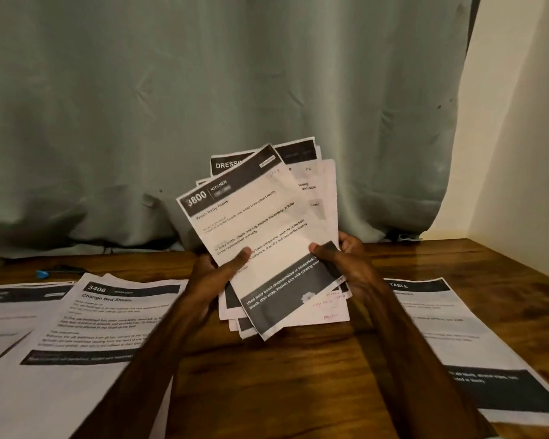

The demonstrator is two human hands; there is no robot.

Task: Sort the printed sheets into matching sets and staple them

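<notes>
The wooden table (301, 372) in front of me is dark brown with a visible grain, and it is bare down the middle. To my left a printed sheet (102, 324) lies flat, headed "3406" and "Change Bed Sheets", with a dark band low on the page. It overlaps more sheets (13, 308) further left, which have dark headers; I cannot tell how many there are. Behind them, near the table's far edge, lies a small blue object (42, 274), too blurred to name. To my right, well apart from the left group, another sheet (476, 337) lies flat, its header ending in "TABLE".
</notes>
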